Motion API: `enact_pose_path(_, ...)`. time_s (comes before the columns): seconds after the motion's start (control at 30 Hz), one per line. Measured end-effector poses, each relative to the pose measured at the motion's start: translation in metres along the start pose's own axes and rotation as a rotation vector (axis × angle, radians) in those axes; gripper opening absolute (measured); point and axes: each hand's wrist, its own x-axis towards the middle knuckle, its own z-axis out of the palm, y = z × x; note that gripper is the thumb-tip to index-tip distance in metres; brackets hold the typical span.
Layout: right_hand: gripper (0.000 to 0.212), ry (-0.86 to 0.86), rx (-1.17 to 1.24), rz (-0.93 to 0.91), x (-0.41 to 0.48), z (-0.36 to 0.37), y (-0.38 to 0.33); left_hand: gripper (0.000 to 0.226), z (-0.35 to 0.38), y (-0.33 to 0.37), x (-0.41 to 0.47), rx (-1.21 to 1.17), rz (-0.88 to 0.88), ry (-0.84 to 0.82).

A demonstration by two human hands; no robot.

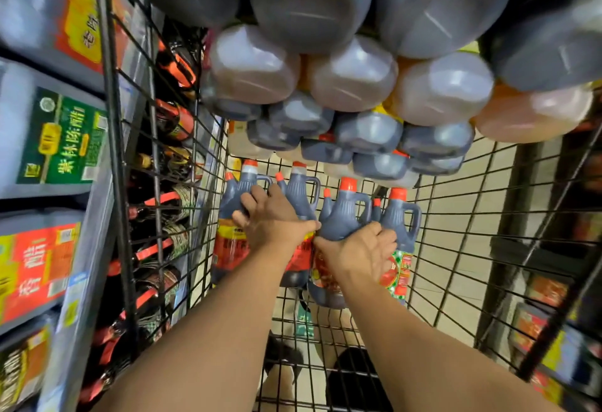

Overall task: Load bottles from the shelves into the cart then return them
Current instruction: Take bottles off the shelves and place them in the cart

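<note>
four dark red-capped bottles side by side in wire cart (472, 213), caps pointing away from person; left hand (273, 219) fingers curled over shoulder of leftmost bottle (229, 203), palm across second bottle (299, 190); right hand (358, 249) wrapped round third bottle (342, 216), fingertips touching fourth bottle (402, 219); shelf of labelled jugs (49, 144) on left; pile of big dark jugs (351, 76) up top, kinda blurry

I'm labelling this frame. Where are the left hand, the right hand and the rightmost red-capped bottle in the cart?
left hand (273, 221): head view, back of the hand.
right hand (360, 250): head view, back of the hand.
rightmost red-capped bottle (398, 216): head view, dark shoulder below the cap.
</note>
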Motion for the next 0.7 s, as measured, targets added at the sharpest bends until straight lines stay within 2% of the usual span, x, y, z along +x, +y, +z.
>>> enact_pose_path(0.1,0.090,0.082,0.172,-0.135,-0.011,-0.003,0.013,0.086,0.002,-0.002,-0.001,-0.028,0.012,0.022)
enact_pose_path(0.27,0.078,0.005,0.559,-0.284,-0.021,-0.017,0.025,0.077,-0.001,-0.001,-0.002,-0.045,-0.022,-0.013)
enact_pose_path(0.43,0.080,-0.023,0.631,-0.387,-0.019,-0.038,0.039,0.082,0.003,0.003,-0.004,-0.014,-0.052,-0.020)
enact_pose_path(0.53,0.084,0.030,0.672,-0.411,-0.019,-0.053,0.043,0.083,0.003,0.005,-0.005,-0.015,-0.077,-0.037)
enact_pose_path(0.67,0.087,0.082,0.702,-0.423,-0.021,-0.071,0.050,0.072,0.014,0.012,-0.018,0.011,-0.037,-0.015)
enact_pose_path(0.7,0.087,0.094,0.704,-0.427,-0.021,-0.075,0.051,0.076,0.020,0.015,-0.023,0.018,-0.024,-0.024)
